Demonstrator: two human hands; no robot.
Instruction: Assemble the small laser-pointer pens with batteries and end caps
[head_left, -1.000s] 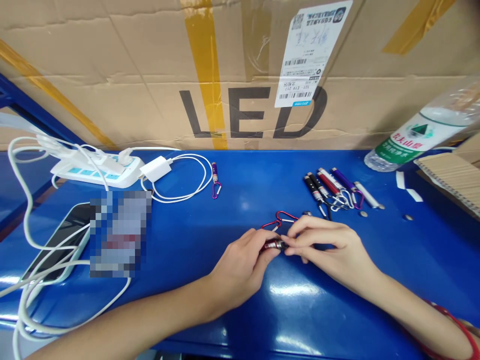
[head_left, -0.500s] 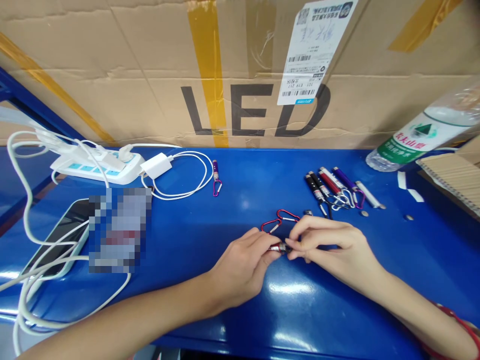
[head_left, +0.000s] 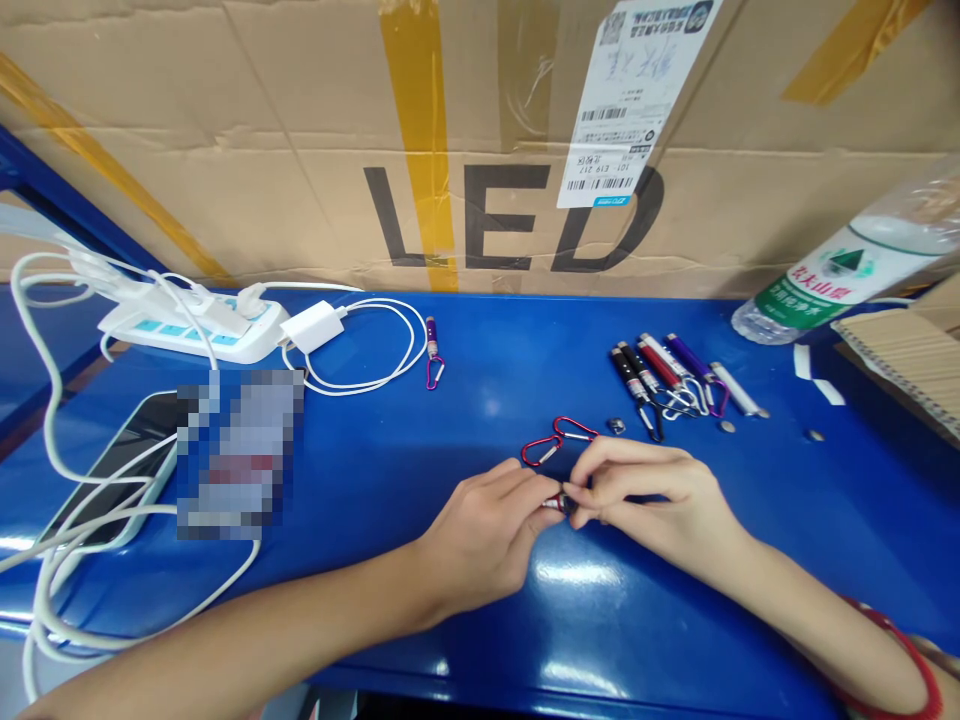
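Observation:
My left hand (head_left: 484, 530) is closed round a small red keychain flashlight (head_left: 553, 502), and most of its barrel is hidden in the fingers. At the flashlight's dark end, the thumb and fingertips of my right hand (head_left: 652, 490) are pinched together. Whether they also hold a tiny part there, I cannot make out. Just beyond the hands lie two red carabiner clips (head_left: 541, 451). A small silvery metal piece (head_left: 616, 426) rests beside my right hand's knuckles.
Several keychain flashlights (head_left: 660, 365) lie at the right, near button cells (head_left: 727, 427). A purple one (head_left: 431, 338) lies farther left. A water bottle (head_left: 832, 270) leans at the right. Left are a power strip (head_left: 259, 338), cables and a phone (head_left: 124, 460). A large carton (head_left: 300, 130) stands behind.
My right hand's fingertips have shifted slightly left, closer against the flashlight's end. The small metal piece beside its knuckles shows more fully. My left hand keeps its hold.

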